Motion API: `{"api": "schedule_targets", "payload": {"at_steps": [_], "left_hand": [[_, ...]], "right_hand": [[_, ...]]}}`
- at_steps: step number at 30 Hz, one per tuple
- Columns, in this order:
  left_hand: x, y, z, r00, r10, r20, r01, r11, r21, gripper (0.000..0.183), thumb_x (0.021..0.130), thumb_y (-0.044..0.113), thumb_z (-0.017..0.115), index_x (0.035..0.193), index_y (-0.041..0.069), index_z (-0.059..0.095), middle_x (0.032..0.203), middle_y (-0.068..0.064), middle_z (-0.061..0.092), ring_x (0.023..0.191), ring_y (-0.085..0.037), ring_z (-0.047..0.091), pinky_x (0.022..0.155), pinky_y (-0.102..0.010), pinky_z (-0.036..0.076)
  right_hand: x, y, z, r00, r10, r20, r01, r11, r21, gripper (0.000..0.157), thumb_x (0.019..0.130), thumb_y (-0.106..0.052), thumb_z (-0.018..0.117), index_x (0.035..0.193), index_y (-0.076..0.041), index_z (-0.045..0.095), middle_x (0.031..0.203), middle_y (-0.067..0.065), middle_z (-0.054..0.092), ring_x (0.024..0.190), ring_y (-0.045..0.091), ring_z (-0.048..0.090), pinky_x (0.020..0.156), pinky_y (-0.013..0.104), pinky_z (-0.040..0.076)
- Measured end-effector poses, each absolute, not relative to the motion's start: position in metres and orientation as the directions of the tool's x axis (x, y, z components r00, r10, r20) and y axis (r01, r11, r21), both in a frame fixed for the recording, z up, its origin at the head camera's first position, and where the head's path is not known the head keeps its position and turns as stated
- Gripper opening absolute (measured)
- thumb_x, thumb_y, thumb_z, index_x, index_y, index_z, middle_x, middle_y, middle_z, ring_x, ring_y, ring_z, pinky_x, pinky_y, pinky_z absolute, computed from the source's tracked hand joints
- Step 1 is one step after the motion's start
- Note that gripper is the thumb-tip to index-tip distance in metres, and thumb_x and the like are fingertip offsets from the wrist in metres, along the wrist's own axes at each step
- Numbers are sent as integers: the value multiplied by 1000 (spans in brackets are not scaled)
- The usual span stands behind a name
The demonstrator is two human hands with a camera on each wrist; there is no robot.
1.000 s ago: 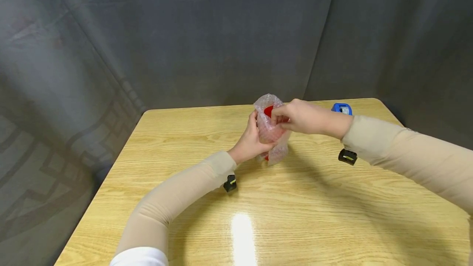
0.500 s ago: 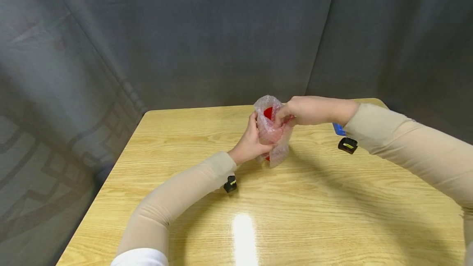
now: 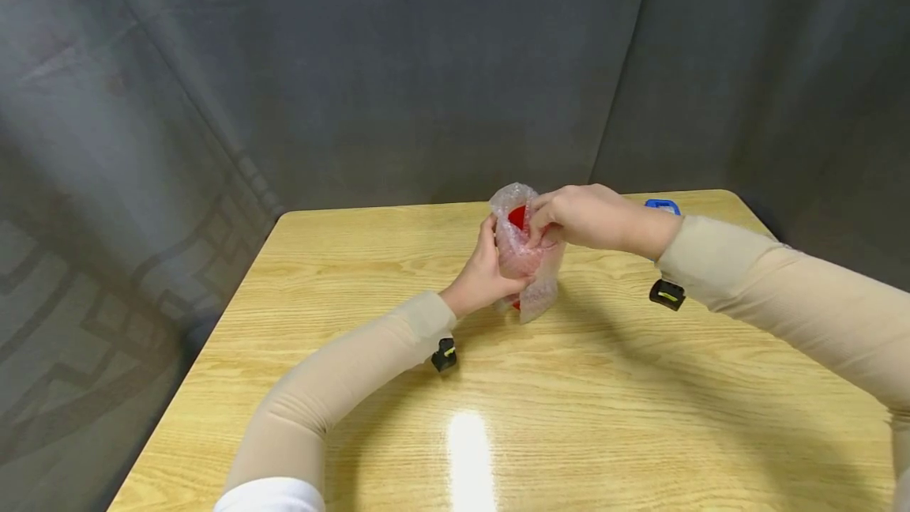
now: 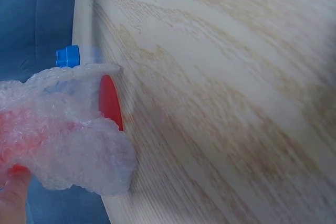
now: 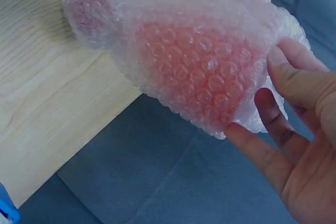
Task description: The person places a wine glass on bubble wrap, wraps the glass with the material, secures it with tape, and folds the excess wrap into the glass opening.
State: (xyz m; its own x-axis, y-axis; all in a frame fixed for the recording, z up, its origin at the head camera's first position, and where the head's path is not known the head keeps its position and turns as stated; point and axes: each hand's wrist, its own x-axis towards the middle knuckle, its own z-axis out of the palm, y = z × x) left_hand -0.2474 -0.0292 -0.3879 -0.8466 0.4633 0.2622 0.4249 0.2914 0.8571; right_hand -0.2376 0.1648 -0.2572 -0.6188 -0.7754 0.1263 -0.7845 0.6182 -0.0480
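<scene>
A red cup (image 3: 517, 216), with a round red foot (image 4: 109, 100), stands upright and slightly tilted inside a sheet of bubble wrap (image 3: 542, 283). My left hand (image 3: 486, 273) grips the wrapped cup around its side. At the upper edge of the wrap, my right hand (image 3: 586, 216) pinches the plastic between thumb and forefinger. In the right wrist view, that hand's (image 5: 299, 108) other fingers spread loosely beneath the edge, near the cup's mouth. The bubble wrap (image 5: 194, 72) covers most of the cup's body and narrows below the bowl.
A blue tape dispenser (image 3: 663, 205) sits near the table's back right edge, partly hidden by the right wrist. The wooden table (image 3: 569, 417) reaches back to a dark grey curtain (image 3: 426, 77). A black wrist camera (image 3: 444, 355) hangs under the left sleeve.
My right hand moves slightly, fingers shifting on the wrap's upper edge, and the wrap's loose side shifts a little. The left hand keeps its grip on the cup in place.
</scene>
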Motion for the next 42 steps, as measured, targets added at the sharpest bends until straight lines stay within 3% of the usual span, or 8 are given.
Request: {"api": "schedule_targets", "payload": {"at_steps": [7, 11, 16, 22, 37, 42], "left_hand": [[-248, -30, -389, -836, 470, 281, 452, 303, 839, 106, 77, 8, 80, 149, 18, 3, 151, -6, 23, 139, -17, 31, 116, -36, 32], [-248, -29, -389, -832, 474, 288, 454, 285, 844, 104, 77, 7, 79, 148, 18, 3, 151, -5, 24, 140, -18, 30, 116, -36, 31], [-247, -30, -388, -833, 471, 289, 454, 286, 844, 106, 77, 6, 79, 149, 18, 2, 151, -8, 24, 139, -19, 32, 114, -37, 34], [-250, -30, -386, -842, 477, 253, 427, 302, 852, 109, 76, 6, 80, 149, 16, 0, 152, -9, 22, 139, -22, 31, 115, -38, 34], [-249, -34, -388, -842, 467, 270, 430, 277, 859, 105, 76, 5, 79, 148, 19, 4, 148, -6, 27, 134, -20, 37, 111, -37, 39], [-248, -33, -388, -845, 465, 264, 427, 290, 857, 106, 76, 7, 80, 148, 18, 3, 148, -8, 28, 133, -20, 38, 109, -37, 41]], "right_hand": [[-237, 167, -263, -558, -819, 131, -830, 553, -80, 22, 82, 1, 72, 79, -19, 65, 75, -9, 59, 64, 7, 50, 57, 22, 47], [-236, 169, -263, -581, -810, 76, -812, 571, -120, 14, 82, -7, 70, 82, -19, 66, 72, -9, 58, 62, 6, 49, 55, 22, 46], [-235, 168, -260, -596, -803, 17, -798, 590, -123, 15, 78, -17, 81, 84, -19, 67, 75, -10, 62, 64, 4, 52, 58, 22, 49], [-235, 166, -261, -581, -813, 31, -812, 577, -83, 18, 76, -10, 80, 76, -18, 64, 68, -9, 57, 59, 7, 49, 54, 24, 46], [-236, 164, -271, -552, -828, 101, -832, 555, -2, 21, 78, -1, 77, 76, -17, 63, 64, -7, 54, 55, 8, 44, 47, 23, 39], [-234, 168, -270, -558, -826, 80, -830, 555, -58, 15, 79, -7, 78, 86, -16, 69, 74, -6, 65, 60, 6, 54, 54, 25, 50]]}}
